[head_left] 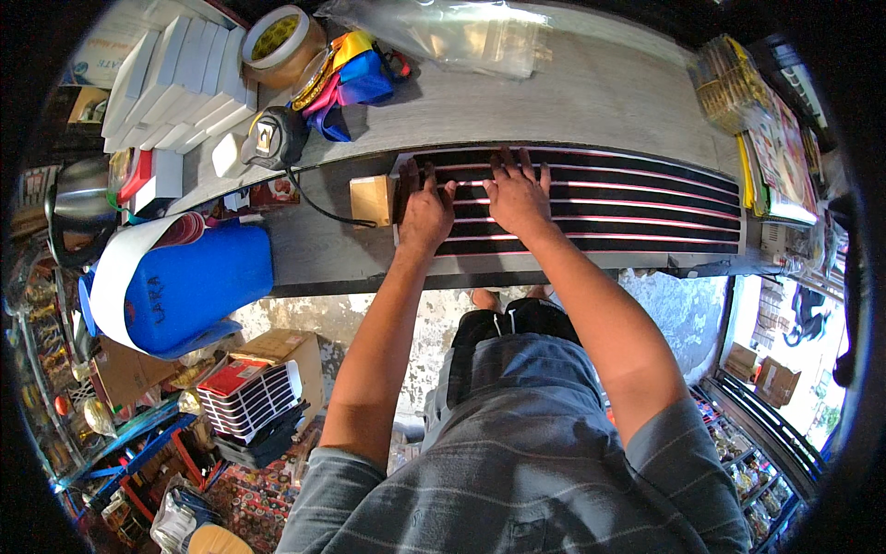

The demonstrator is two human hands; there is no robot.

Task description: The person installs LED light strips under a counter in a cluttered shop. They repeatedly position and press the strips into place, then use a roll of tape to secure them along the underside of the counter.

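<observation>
A long black sheet with white and red stripes (628, 196) lies lengthwise on the grey worktop. My left hand (426, 214) rests on its left end, fingers pointing away from me and thumb out to the right. Further right, my right hand (519, 199) presses on the same sheet with its fingers spread. Neither hand grips anything that I can see. A small light-brown block (371, 200) sits beside the sheet's left end, near my left hand.
A tape measure (275, 137), colourful ribbons (362, 76), a round tub (281, 42) and white boxes (180, 83) crowd the back left. Clear plastic bags (461, 32) lie at the back. A blue bin (198, 286) stands left; magazines (775, 157) are stacked right.
</observation>
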